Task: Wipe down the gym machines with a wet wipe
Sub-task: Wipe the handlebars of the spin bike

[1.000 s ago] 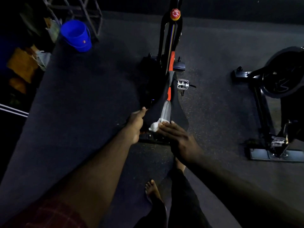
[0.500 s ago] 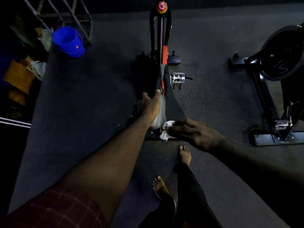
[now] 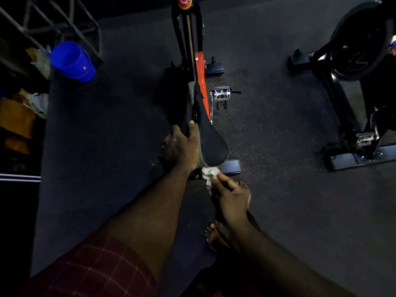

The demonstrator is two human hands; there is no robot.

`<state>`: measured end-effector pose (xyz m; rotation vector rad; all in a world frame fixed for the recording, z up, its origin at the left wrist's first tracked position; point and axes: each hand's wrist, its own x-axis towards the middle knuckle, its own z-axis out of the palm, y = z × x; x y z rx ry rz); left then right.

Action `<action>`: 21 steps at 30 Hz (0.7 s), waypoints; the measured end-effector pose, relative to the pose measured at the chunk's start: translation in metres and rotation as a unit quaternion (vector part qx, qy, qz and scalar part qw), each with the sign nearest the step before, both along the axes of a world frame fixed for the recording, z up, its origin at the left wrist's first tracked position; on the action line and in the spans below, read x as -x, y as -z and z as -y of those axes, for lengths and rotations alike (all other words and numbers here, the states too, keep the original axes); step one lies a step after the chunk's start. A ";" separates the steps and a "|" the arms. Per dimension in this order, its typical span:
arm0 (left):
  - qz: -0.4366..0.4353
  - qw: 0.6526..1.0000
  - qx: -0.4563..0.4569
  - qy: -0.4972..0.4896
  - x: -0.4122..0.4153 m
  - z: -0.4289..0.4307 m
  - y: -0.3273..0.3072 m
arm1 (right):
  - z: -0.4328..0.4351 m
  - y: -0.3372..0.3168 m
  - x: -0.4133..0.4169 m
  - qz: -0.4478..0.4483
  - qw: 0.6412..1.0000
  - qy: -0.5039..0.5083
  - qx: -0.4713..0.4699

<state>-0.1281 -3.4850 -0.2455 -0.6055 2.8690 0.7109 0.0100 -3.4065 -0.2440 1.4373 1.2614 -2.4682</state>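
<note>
Nearest is a red checked sleeve on the left arm, with two bare feet on the dark floor under the right forearm. The right hand pinches a crumpled white wipe against the rear end of the saddle. The left hand grips the saddle's left side, thumb lying along its top, so the hands sit close together but apart. Beyond the saddle's nose a metal pedal sticks out to the right of the bike and its orange frame. Far left, a blue bucket lies tilted beside a metal rack; its inside cannot be seen. A second bike stands well apart on the right.

Half a second ago the left hand lay along the saddle's top; it has slid to the flank, baring the black top. The wipe has moved from the saddle's right rear edge to just behind its back
</note>
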 end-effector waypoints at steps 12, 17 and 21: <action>0.008 1.000 -0.008 0.005 0.000 0.001 0.001 | -0.048 0.018 0.032 0.025 0.999 -0.017 -0.026; 0.023 1.000 0.005 0.008 0.000 0.001 -0.002 | -0.071 0.018 0.073 0.004 0.995 -0.097 -0.013; 0.028 1.000 0.001 -0.002 0.001 0.000 -0.003 | -0.089 0.028 0.114 -0.044 0.964 -0.247 -0.086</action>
